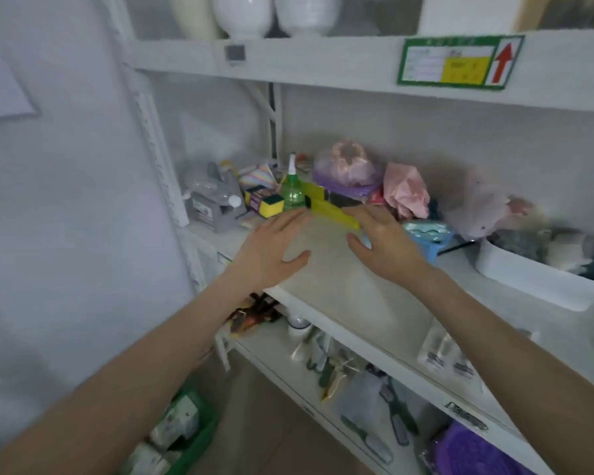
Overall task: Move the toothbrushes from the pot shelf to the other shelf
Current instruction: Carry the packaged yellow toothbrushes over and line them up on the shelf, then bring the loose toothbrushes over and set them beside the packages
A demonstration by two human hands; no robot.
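2 bare hands are seen stretched over the pale middle shelf (340,286) of a white metal rack: the left hand (271,245) is spread flat, palm down, fingers extended and nothing held, while the right hand (384,241) is likewise opened, its fingertips laid on or just above a long yellow box-like pack (326,207) that is set slantwise toward the back of the shelf (whether contact is made cannot be told). Just behind the left hand's fingers a small green spray bottle with a white nozzle (292,190) is stood upright, with a yellow-and-green sponge (271,204) just to its left and a grey plastic item (213,207) beyond that, at the shelf's left end. Crumpled pink and lilac plastic bags (374,180) are piled along the back wall, a light blue packet (426,234) is tucked just beside the right hand, and a white rectangular tub (535,279) filled with dark and pale soft things is placed at the right. On the shelf above, 2 white ceramic pots (275,15) are lined up beside a cream one, and a green-bordered label with a red arrow (460,61) is fixed to that shelf's front edge. The toothbrushes cannot be made out with certainty; long-handled items are scattered on the lower shelf (275,365), too blurred to be identified.
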